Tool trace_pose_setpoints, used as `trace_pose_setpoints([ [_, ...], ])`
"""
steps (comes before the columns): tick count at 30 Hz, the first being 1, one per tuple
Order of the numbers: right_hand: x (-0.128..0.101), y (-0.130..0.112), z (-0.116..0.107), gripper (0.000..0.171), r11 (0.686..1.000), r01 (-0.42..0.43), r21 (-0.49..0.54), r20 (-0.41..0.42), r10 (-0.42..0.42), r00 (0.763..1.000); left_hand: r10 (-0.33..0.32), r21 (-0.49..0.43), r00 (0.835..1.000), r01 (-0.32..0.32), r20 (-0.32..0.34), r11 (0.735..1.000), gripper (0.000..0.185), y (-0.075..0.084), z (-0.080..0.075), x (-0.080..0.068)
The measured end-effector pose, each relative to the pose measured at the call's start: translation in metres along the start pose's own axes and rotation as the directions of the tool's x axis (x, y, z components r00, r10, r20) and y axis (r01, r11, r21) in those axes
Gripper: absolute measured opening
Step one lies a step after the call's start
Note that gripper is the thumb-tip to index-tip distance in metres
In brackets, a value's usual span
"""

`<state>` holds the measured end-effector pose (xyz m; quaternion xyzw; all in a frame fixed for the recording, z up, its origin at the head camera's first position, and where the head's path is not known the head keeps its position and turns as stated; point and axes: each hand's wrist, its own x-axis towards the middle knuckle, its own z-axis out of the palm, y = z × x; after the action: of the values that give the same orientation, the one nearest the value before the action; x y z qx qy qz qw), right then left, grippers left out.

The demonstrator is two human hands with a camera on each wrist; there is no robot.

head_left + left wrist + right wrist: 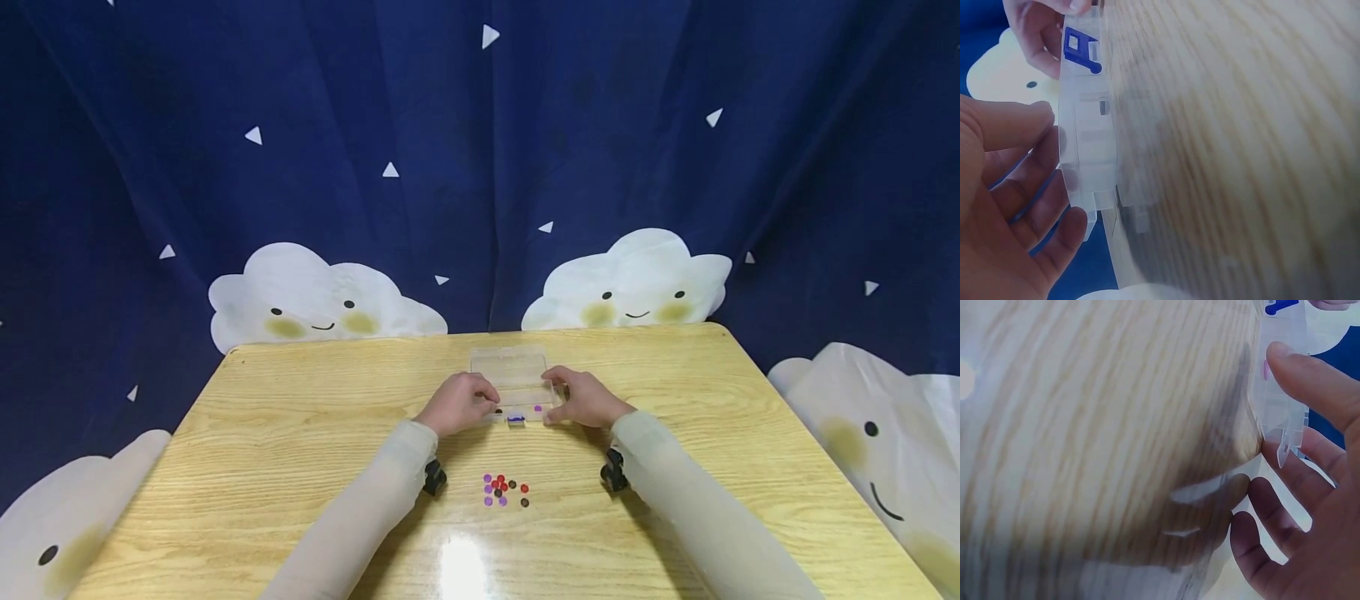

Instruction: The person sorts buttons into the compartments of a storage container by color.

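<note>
A clear plastic compartment box (510,397) lies on the table with its lid raised at the back and a blue latch (516,418) on its front. My right hand (588,400) grips the box's right end, its thumb (1300,372) against the front wall. At the left front corner, my left hand (459,403) reaches over the rim with loosely bent fingers; some fingertips are hidden behind the wall. Inside the box, a dark piece (498,411) lies near the left fingers and a purple piece (537,408) sits toward the right.
Several small round pieces in purple, red and dark brown (512,484) lie loose on the wooden table (315,417) between the forearms. Black wrist cameras (613,471) hang under both wrists. Behind the table's far edge hangs a blue curtain (450,167) with cloud prints.
</note>
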<state>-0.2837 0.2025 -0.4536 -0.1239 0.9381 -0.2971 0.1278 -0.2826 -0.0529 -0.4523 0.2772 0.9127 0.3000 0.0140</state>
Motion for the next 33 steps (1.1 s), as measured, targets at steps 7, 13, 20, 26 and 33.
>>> trace_pose_setpoints([
  [7,0.000,-0.001,0.001,0.072,1.000,0.008,-0.006,0.002,-0.008,1.000,-0.006,-0.034,1.000,0.005,-0.018,0.999,0.013,0.000,-0.002,-0.004],
  [13,0.003,-0.002,-0.001,0.073,0.999,0.022,-0.026,0.010,-0.022,1.000,0.005,-0.067,0.999,-0.008,-0.049,0.998,0.014,0.002,-0.008,-0.009],
  [20,0.003,-0.001,-0.002,0.073,0.999,0.022,-0.026,0.016,-0.022,1.000,0.053,-0.023,0.997,-0.054,-0.054,0.998,0.013,0.010,-0.010,-0.024],
  [26,0.002,-0.001,-0.003,0.074,0.999,0.028,-0.027,0.020,-0.027,0.999,0.128,-0.003,0.992,-0.128,-0.002,0.992,0.014,0.013,-0.011,-0.044],
  [33,0.001,-0.001,-0.004,0.073,0.999,0.026,-0.025,0.021,-0.025,0.999,0.130,0.007,0.991,-0.130,0.043,0.991,0.013,0.011,-0.013,-0.055],
])
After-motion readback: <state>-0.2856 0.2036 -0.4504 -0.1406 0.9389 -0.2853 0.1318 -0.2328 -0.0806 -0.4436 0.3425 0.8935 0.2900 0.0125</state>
